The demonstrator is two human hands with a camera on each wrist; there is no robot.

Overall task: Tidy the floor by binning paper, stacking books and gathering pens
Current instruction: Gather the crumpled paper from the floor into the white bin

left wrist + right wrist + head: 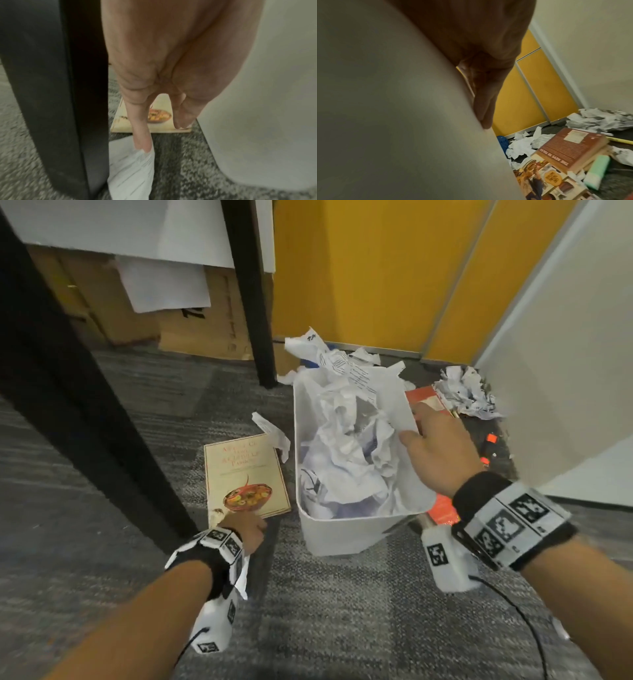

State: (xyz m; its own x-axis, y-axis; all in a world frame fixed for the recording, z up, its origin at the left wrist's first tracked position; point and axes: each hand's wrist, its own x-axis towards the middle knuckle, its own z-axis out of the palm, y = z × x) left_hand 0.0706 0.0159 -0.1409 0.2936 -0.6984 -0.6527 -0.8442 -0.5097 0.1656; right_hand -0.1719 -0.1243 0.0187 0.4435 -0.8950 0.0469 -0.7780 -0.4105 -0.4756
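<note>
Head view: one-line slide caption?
Right hand grips paper-filled white bin's rim; left hand holds paper scrap near cookbook.

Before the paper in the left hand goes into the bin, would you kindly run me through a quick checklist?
1. Left hand holds the paper scrap: ok, a finger touches it, though the grip itself is hidden.
2. Right hand steadies the white bin: ok, fingers over its right rim.
3. Room in the bin: not ok, crumpled paper is heaped past the far rim.
4. Cookbook lies flat beside the bin: ok.
5. Pens gathered: cannot tell.
</note>
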